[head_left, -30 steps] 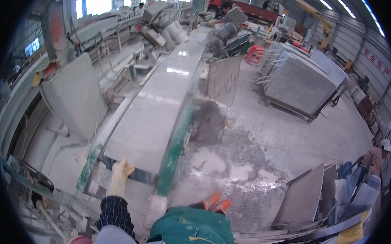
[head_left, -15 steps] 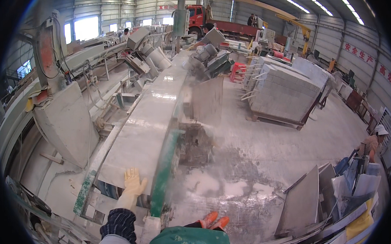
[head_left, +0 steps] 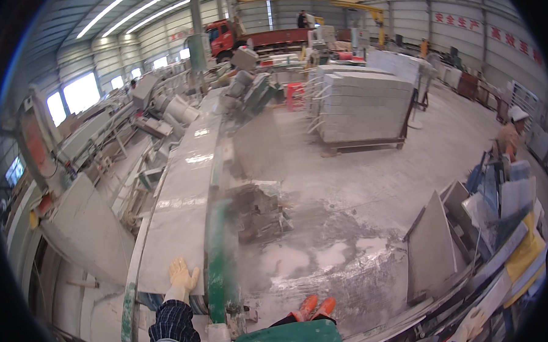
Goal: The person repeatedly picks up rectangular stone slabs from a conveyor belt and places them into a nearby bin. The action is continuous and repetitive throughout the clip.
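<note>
My left hand (head_left: 182,277), in a pale yellow glove, lies flat with fingers spread on the near end of a long, pale, glossy stone slab (head_left: 178,196). The slab runs away from me along a machine bed with a green side rail (head_left: 217,259). At the lower right edge my right hand (head_left: 471,325), gloved alike, reaches out beside the stacked panels and strips. Its fingers look stretched out, and I make out nothing held in it; part of the hand and the arm are cut off by the rim.
Motors (head_left: 176,108) flank the slab farther along. A large pale block stack (head_left: 363,109) stands on a frame to the right. Leaning panels (head_left: 433,246) and a yellow sheet (head_left: 525,245) fill the lower right. A person in a white hat (head_left: 509,133) is beyond them. The floor (head_left: 346,278) is wet.
The view has swung to the right, so the scene sits farther left. My right hand has come into view at the lower right. My left hand stays flat on the slab's near end.
</note>
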`<state>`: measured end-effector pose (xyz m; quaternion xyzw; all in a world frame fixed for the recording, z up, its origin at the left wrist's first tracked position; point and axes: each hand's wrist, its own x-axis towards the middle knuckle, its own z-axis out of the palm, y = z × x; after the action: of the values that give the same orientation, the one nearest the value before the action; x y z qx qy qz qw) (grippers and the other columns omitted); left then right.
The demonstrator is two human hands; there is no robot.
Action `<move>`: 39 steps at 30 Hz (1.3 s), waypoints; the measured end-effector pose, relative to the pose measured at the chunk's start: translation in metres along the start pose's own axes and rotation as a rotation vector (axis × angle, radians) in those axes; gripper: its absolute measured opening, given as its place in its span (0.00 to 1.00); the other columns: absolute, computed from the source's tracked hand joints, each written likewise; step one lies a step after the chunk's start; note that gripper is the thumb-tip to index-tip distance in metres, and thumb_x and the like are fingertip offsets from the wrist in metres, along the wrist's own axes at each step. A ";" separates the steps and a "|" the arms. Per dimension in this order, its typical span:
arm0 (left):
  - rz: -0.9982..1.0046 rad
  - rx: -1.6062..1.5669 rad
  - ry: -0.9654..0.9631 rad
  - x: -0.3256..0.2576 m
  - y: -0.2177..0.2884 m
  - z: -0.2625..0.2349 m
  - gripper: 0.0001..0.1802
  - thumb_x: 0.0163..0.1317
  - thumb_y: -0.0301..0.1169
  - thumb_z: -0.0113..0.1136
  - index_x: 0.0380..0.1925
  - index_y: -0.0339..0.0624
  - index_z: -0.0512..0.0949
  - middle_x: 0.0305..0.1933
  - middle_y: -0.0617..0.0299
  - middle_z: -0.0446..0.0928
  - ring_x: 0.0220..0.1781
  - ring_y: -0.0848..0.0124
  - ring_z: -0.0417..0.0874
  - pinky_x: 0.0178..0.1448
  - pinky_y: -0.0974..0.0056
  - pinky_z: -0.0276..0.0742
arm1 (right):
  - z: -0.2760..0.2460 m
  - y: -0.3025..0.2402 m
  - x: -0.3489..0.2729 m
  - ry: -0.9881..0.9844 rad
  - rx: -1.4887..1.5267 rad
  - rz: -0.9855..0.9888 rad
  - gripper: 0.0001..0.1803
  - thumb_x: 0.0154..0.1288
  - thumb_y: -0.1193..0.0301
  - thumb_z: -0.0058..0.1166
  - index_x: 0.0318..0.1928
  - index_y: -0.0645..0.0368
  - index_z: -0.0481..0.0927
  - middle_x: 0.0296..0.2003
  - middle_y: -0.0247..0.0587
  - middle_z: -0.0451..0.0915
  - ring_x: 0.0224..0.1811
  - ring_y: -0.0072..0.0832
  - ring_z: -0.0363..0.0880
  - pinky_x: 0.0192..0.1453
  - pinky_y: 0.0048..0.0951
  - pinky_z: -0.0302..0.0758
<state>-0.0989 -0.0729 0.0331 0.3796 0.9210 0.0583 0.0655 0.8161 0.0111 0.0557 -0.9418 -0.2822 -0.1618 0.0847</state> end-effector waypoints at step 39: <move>-0.032 0.080 -0.066 0.027 0.021 -0.014 0.49 0.67 0.62 0.41 0.76 0.40 0.44 0.78 0.35 0.43 0.79 0.37 0.41 0.80 0.45 0.32 | 0.006 0.010 -0.045 0.139 -0.035 -0.102 0.27 0.72 0.52 0.45 0.61 0.59 0.75 0.60 0.48 0.75 0.65 0.45 0.70 0.67 0.48 0.65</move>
<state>-0.1062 -0.0397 0.0479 0.3687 0.9259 0.0079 0.0818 0.7872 -0.0182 0.0334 -0.9140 -0.3205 -0.2360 0.0792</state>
